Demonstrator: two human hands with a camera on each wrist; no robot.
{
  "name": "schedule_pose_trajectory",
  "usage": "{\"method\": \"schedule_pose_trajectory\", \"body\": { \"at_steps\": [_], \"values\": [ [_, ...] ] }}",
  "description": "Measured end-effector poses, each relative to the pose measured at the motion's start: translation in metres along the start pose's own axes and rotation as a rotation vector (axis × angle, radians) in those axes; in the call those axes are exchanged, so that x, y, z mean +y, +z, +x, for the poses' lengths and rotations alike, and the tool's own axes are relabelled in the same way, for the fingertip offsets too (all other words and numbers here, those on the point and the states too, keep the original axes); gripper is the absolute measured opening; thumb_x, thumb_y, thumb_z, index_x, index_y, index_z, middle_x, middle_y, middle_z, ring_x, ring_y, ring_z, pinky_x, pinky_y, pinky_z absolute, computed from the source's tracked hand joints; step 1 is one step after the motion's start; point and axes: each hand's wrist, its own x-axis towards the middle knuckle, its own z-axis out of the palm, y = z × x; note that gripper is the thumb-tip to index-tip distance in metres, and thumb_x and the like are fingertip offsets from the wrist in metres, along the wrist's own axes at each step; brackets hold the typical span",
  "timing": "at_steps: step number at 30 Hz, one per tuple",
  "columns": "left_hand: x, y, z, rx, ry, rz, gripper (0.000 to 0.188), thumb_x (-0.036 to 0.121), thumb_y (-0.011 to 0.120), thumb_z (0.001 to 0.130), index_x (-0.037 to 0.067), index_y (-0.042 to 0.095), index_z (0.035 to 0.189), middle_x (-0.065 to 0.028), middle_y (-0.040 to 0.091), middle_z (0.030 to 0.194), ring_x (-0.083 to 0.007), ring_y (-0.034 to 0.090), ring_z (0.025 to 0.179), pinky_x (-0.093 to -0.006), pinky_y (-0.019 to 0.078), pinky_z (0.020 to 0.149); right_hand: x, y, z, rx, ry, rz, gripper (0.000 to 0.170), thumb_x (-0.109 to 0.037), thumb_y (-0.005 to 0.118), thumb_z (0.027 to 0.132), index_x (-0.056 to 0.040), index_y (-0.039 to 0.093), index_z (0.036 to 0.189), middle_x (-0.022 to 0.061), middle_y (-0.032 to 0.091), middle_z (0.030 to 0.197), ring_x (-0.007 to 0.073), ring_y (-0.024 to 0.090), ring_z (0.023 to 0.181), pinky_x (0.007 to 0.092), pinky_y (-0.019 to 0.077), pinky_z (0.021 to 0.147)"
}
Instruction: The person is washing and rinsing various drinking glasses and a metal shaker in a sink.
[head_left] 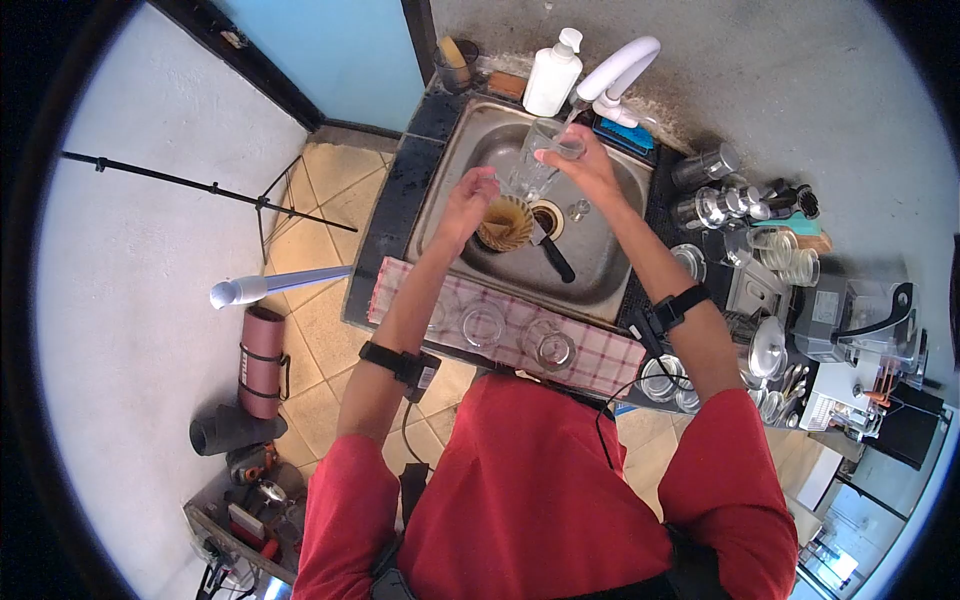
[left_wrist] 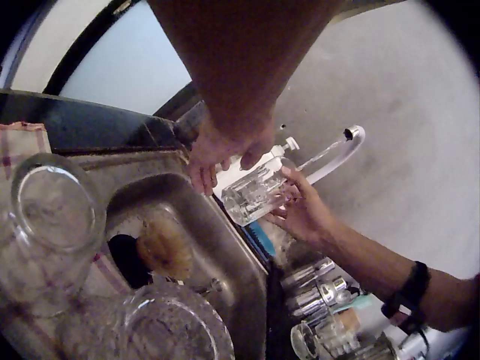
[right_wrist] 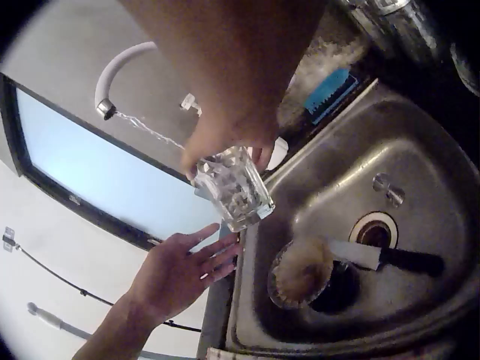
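Note:
The right hand (head_left: 590,168) grips a clear glass (head_left: 538,150) near its rim under the faucet (head_left: 618,70); in the right wrist view a water stream (right_wrist: 150,132) runs toward the glass (right_wrist: 234,189). Beside it, the left hand (head_left: 468,207) holds nothing, its fingers loosely extended, as the right wrist view shows of the left hand (right_wrist: 180,274). Below them in the sink (head_left: 600,285) lie a ribbed amber-looking dish (head_left: 506,223), a knife with a black handle (head_left: 556,260) near the drain, and a small clear piece (head_left: 579,209).
Upturned-looking glassware (head_left: 482,324) stands on a checked cloth (head_left: 615,358) along the sink's near edge. A white pump bottle (head_left: 552,80) and a blue brush (head_left: 625,132) sit behind the sink. Metal pots (head_left: 705,167) and glass jars (head_left: 775,245) crowd the right counter.

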Motion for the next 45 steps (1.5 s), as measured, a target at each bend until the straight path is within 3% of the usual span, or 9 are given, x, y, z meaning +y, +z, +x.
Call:
{"method": "schedule_pose_trajectory", "body": {
  "at_steps": [7,15,26,31,34,37,41,43,45],
  "values": [
    [0.009,0.004,-0.003,0.026,-0.052,-0.042,0.042,0.033,0.049,0.101,0.009,0.05,0.136,-0.0095,0.058,0.124,-0.019,0.058,0.109,-0.0328,0.0457,0.095,0.006,0.016,-0.018,-0.152,0.458,0.669,0.068,-0.052,0.073,0.078,-0.0013,0.055,0.12,0.0109,0.06,0.109,0.0211,0.06,0.1,0.0376,0.0506,0.084],
    [0.031,0.018,0.016,0.03,0.218,-0.093,0.042,-0.003,0.049,0.094,0.003,0.049,0.136,-0.0128,0.055,0.133,-0.0183,0.054,0.12,-0.0288,0.0388,0.103,0.021,0.012,-0.002,-0.01,0.559,1.014,0.07,-0.055,0.067,0.081,0.0032,0.053,0.117,0.0165,0.062,0.101,0.0289,0.062,0.097,0.0453,0.0522,0.09],
    [0.047,0.065,0.036,-0.108,0.258,-0.176,0.052,-0.005,0.058,0.089,0.004,0.047,0.139,-0.0092,0.053,0.136,-0.017,0.05,0.125,-0.028,0.0384,0.105,0.02,-0.024,-0.033,0.099,0.453,1.265,0.062,-0.05,0.067,0.084,0.0042,0.054,0.113,0.0177,0.062,0.103,0.0267,0.062,0.099,0.0413,0.0545,0.092],
    [0.048,0.057,0.033,-0.13,0.25,-0.126,0.058,0.003,0.066,0.088,0.008,0.045,0.142,-0.0075,0.05,0.138,-0.0181,0.049,0.123,-0.0291,0.0384,0.104,0.01,-0.025,-0.039,0.077,0.442,1.082,0.061,-0.049,0.069,0.085,0.0018,0.053,0.115,0.0152,0.063,0.104,0.0254,0.062,0.101,0.0403,0.0523,0.093],
    [0.049,0.05,0.028,-0.134,0.311,0.04,0.062,0.013,0.075,0.084,0.011,0.046,0.139,-0.0076,0.053,0.132,-0.0211,0.055,0.115,-0.0315,0.0468,0.097,0.004,-0.014,-0.042,0.005,0.398,0.972,0.06,-0.048,0.068,0.086,-0.0011,0.053,0.119,0.0135,0.063,0.106,0.0245,0.062,0.101,0.0385,0.0515,0.092],
    [0.041,0.039,0.027,-0.127,0.176,-0.043,0.059,0.018,0.076,0.083,0.012,0.049,0.136,-0.0078,0.053,0.127,-0.0194,0.056,0.109,-0.0323,0.0513,0.09,-0.007,-0.017,-0.041,-0.144,0.439,0.973,0.055,-0.046,0.068,0.087,-0.0018,0.054,0.117,0.0117,0.063,0.106,0.0244,0.062,0.1,0.039,0.0512,0.09],
    [0.032,0.029,0.012,0.039,0.004,-0.268,0.055,0.021,0.077,0.083,0.013,0.052,0.132,-0.007,0.056,0.116,-0.0171,0.057,0.106,-0.0328,0.0541,0.081,0.006,-0.047,-0.028,-0.108,0.573,0.725,0.046,-0.042,0.066,0.089,-0.0038,0.058,0.113,0.0092,0.065,0.104,0.0234,0.062,0.099,0.0395,0.0505,0.089],
    [0.028,0.024,0.008,0.094,-0.013,-0.296,0.055,0.021,0.077,0.083,0.014,0.052,0.132,-0.0063,0.057,0.112,-0.0162,0.058,0.105,-0.0324,0.0545,0.079,0.036,-0.064,-0.008,0.079,0.143,0.079,0.038,-0.037,0.066,0.089,-0.0063,0.059,0.11,0.0093,0.066,0.103,0.0226,0.063,0.096,0.0382,0.0502,0.087],
    [0.025,0.021,0.004,0.123,-0.053,-0.253,0.055,0.023,0.079,0.081,0.015,0.053,0.13,-0.004,0.057,0.107,-0.0144,0.058,0.1,-0.0302,0.0547,0.075,0.046,-0.081,0.01,0.276,-0.003,-0.194,0.029,-0.029,0.065,0.089,-0.0087,0.06,0.109,0.01,0.066,0.099,0.0221,0.064,0.091,0.0359,0.0504,0.084]
  ]
}}
